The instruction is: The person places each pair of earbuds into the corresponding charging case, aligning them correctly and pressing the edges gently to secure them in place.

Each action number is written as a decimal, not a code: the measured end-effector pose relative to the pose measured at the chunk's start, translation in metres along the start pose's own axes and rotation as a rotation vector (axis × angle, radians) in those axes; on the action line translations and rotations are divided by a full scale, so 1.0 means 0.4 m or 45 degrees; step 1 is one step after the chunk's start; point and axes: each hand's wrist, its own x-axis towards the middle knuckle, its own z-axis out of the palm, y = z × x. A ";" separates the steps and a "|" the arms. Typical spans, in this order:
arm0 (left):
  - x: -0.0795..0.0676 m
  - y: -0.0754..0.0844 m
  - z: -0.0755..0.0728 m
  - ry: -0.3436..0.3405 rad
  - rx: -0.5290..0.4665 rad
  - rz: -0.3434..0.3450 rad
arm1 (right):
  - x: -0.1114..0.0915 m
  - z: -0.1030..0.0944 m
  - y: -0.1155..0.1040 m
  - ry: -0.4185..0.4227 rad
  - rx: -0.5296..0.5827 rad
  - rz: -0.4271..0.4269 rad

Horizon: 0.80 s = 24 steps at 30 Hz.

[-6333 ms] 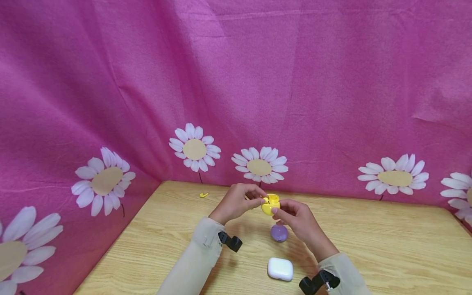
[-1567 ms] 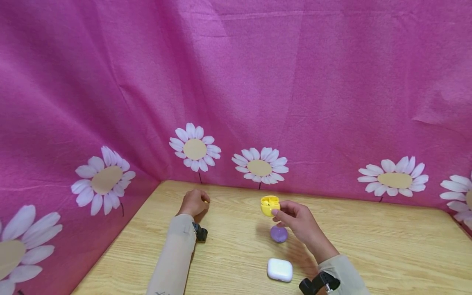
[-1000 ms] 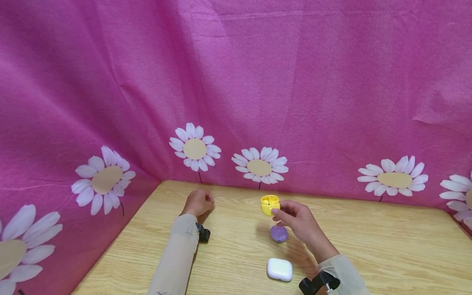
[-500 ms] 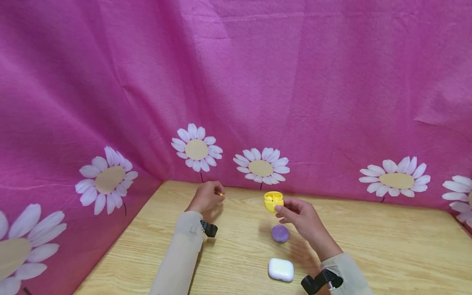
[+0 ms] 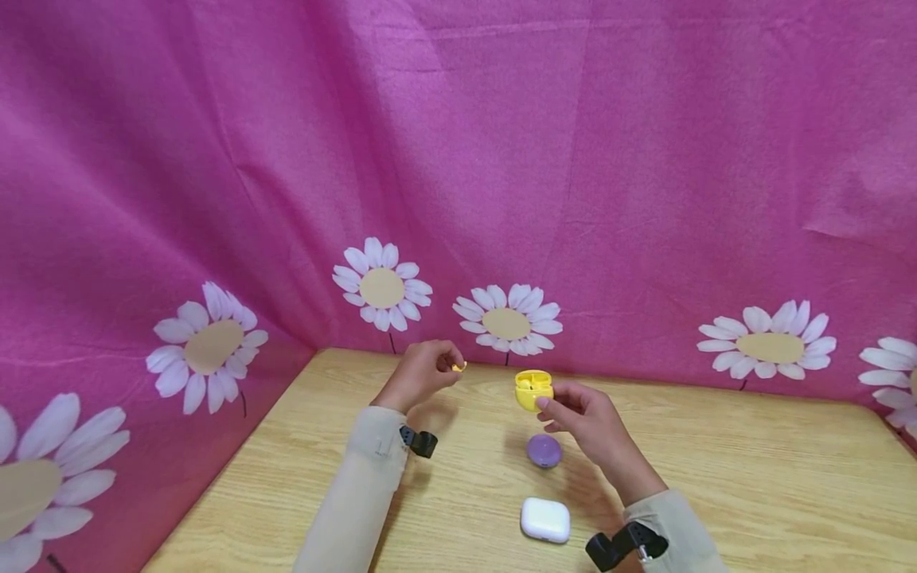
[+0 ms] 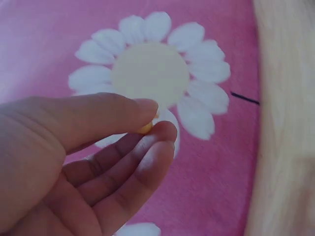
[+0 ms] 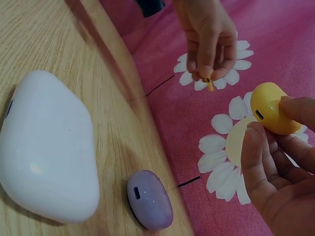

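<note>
Between thumb and fingertips, my left hand (image 5: 424, 372) pinches a small yellow earbud (image 5: 458, 368); most of it is hidden by the fingers in the left wrist view, while its stem pokes downward in the right wrist view. My right hand (image 5: 591, 422) grips a rounded yellow earbud case (image 5: 533, 395) above the table, lid up. One yellow earbud (image 5: 526, 385) shows inside it. In the right wrist view the case's underside (image 7: 268, 105) has a dark charging slot. The left hand is to the left of the case, apart from it.
A purple case (image 5: 544, 451) lies on the wooden table (image 5: 752, 477) below the right hand. Nearer the front edge sits a white earbud case (image 5: 545, 520). A pink curtain (image 5: 630, 159) with printed daisies hangs behind and along the left.
My left hand reached to the back left, where the loose earbud lay, and picked it up. It has since moved right towards the case. The right hand has stayed nearly still.
</note>
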 end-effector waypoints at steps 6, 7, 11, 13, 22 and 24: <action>-0.007 0.042 -0.004 -0.040 -0.040 0.055 | -0.003 0.000 0.003 -0.001 0.000 -0.008; -0.007 0.047 -0.004 -0.042 -0.042 0.061 | -0.003 0.001 0.003 -0.001 0.003 -0.007; -0.011 0.063 -0.009 -0.045 -0.036 0.086 | -0.009 0.001 0.004 -0.005 0.011 -0.007; -0.013 0.071 -0.012 -0.041 -0.038 0.103 | -0.013 0.001 0.003 -0.004 0.012 -0.001; -0.021 0.101 -0.016 -0.044 -0.093 0.140 | -0.028 -0.004 -0.003 0.003 0.012 0.023; -0.024 0.109 -0.015 -0.050 -0.106 0.146 | -0.030 -0.004 -0.004 0.001 0.014 0.023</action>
